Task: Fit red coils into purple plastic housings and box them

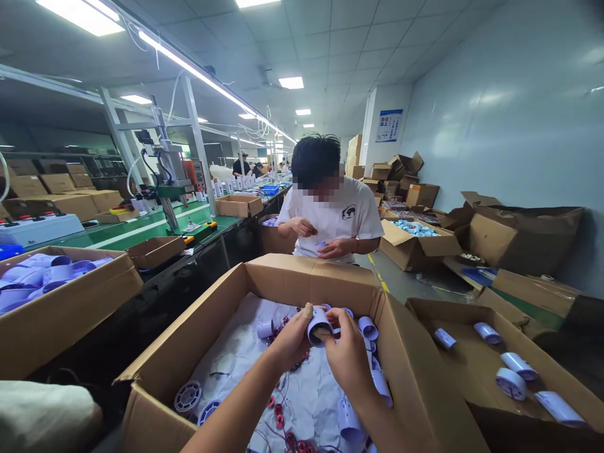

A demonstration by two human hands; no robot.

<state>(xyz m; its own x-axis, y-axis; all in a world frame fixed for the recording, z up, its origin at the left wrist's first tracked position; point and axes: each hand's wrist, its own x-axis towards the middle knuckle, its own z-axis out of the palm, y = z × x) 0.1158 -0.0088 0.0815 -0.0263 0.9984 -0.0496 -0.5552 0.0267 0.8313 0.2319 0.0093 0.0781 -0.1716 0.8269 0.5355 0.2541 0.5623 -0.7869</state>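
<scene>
Between my two hands is a lilac plastic cylinder housing (319,321), its open end tilted toward me. My left hand (297,333) grips its left side, thumb along the top. My right hand (346,343) closes on its right side, with fingers at the rim and a fingertip seemingly inside the opening. Both hands are above a large cardboard box (302,270) lined with white sheeting (231,340). Inside it lie small red parts with wires (279,416), more lilac cylinders (349,418) along the right, and round slotted lilac caps (187,396) at the lower left.
A co-worker (333,220) in a white shirt sits opposite, holding a similar lilac part. To the right, a cardboard box (453,377) holds several cylinders. At the left stands a box of lilac housings (51,274), near a green conveyor line (141,220) with a press (167,170).
</scene>
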